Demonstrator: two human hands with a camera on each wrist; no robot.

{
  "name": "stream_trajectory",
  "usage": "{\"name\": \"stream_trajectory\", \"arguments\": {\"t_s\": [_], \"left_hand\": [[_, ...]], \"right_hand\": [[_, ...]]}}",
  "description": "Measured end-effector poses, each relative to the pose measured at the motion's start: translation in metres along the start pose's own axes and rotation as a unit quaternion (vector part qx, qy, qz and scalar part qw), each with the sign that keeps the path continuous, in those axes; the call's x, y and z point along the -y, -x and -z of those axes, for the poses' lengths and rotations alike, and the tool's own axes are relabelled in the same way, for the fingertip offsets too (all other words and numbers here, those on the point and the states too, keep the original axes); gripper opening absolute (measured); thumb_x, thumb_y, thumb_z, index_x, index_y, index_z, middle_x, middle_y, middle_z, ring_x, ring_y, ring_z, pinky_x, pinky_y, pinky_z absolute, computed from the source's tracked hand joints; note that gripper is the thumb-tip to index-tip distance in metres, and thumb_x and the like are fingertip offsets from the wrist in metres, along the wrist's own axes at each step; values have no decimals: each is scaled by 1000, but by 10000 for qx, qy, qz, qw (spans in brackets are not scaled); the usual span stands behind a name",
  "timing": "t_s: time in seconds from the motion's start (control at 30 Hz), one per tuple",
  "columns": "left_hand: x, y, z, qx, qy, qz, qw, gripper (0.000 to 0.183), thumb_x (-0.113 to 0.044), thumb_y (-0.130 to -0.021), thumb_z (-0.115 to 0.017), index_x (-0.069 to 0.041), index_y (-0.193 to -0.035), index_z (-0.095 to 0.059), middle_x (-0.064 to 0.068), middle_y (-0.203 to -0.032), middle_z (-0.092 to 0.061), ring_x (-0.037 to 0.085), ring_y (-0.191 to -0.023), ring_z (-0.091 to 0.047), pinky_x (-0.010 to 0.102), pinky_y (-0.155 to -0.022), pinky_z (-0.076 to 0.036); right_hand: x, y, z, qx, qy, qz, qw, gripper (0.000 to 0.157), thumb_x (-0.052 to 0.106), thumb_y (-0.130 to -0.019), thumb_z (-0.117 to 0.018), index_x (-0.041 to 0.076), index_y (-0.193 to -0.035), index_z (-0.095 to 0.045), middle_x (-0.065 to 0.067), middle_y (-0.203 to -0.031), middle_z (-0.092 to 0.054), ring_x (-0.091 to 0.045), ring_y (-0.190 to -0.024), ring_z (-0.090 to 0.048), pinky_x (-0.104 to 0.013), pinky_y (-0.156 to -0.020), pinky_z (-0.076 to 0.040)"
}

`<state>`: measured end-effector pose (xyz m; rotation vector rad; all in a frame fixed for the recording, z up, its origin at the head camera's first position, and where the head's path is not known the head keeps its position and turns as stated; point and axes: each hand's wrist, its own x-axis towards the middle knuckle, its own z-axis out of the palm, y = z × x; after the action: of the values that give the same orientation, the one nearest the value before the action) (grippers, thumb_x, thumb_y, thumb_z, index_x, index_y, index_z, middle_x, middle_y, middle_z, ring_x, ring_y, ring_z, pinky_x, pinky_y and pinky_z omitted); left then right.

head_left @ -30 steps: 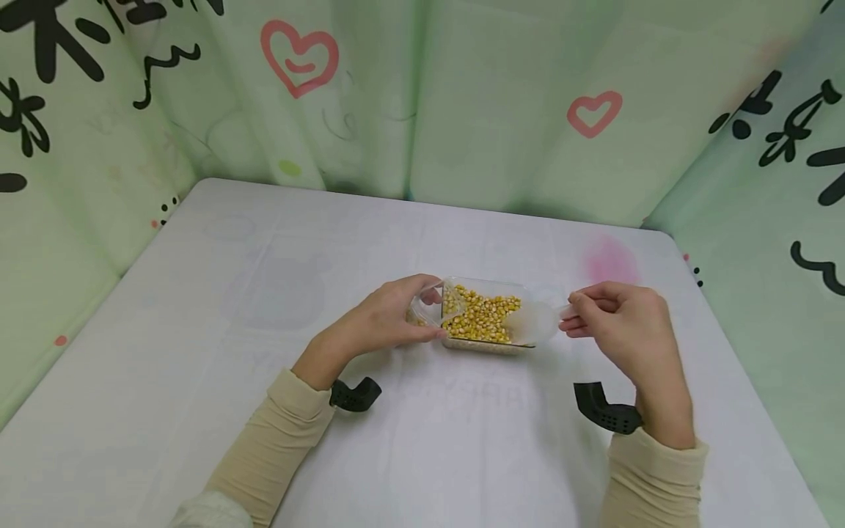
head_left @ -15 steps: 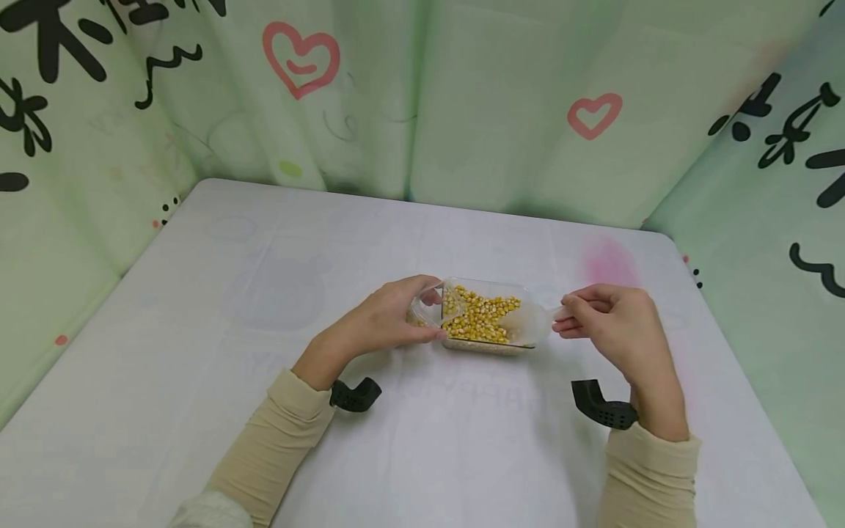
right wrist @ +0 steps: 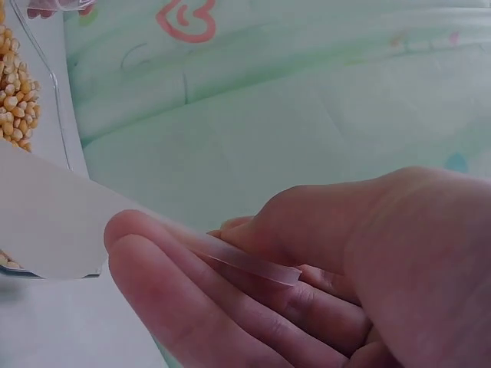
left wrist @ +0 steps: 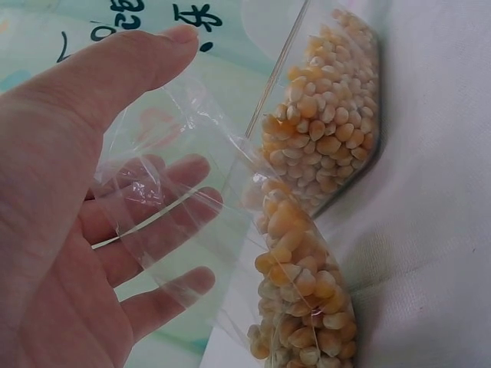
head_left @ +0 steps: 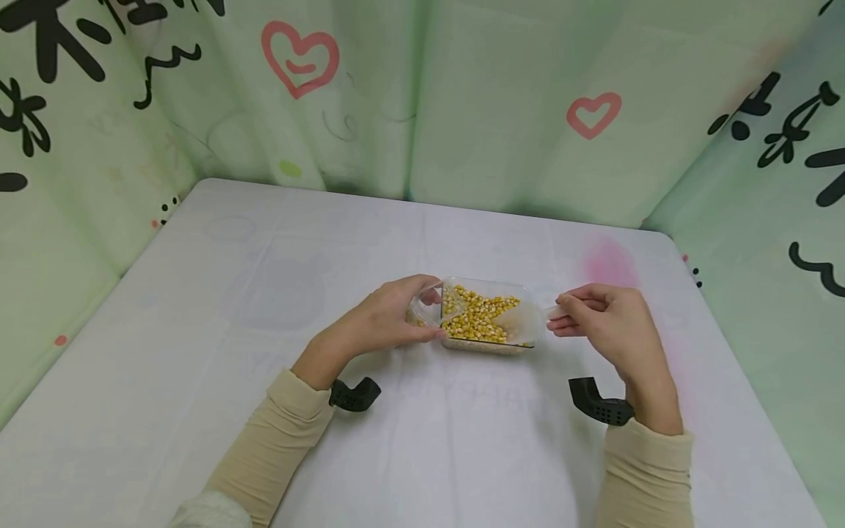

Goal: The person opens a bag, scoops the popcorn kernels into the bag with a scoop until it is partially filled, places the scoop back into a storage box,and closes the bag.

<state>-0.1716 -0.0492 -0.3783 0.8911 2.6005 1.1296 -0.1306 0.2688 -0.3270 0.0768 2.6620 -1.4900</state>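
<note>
A clear rectangular box (head_left: 491,347) of yellow corn kernels (head_left: 477,314) stands mid-table in the head view. At its left end, my left hand (head_left: 386,315) holds a thin clear plastic container (left wrist: 203,115), thumb on one side and fingers seen through it on the other. Kernels lie in the bottom of this container; whether it is a bag or a soft cup I cannot tell. To the right, my right hand (head_left: 610,315) pinches the thin handle of a translucent white scoop (head_left: 521,321). The scoop's broad end reaches into the box, over the kernels on the right side.
A white cloth covers the table (head_left: 330,469). Pale green curtains (head_left: 488,110) with hearts and black lettering hang behind it and at both sides. Black curved wrist mounts (head_left: 356,394) stick out below the hands. A pink patch (head_left: 610,260) marks the cloth at the back right.
My right hand has moved a little to the left, pushing the scoop further into the corn kernels. My left hand and the box have stayed in place.
</note>
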Motion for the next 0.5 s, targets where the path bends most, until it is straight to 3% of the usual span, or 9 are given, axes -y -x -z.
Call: {"name": "stream_trajectory", "arguments": {"t_s": [0.5], "left_hand": [[0,-1,-1,52,74,58,9999,72,-40,-84,-77,-11,-142,-46,-1,-122,-65,16,-119,-58,41,-105,-45]], "right_hand": [[-16,-10,-5,237,-733,-38,9970,40,20,-99,-61,-15,-117,-58,-1,-86,-77,-16,-82,-76,-31,-78,-59]]}}
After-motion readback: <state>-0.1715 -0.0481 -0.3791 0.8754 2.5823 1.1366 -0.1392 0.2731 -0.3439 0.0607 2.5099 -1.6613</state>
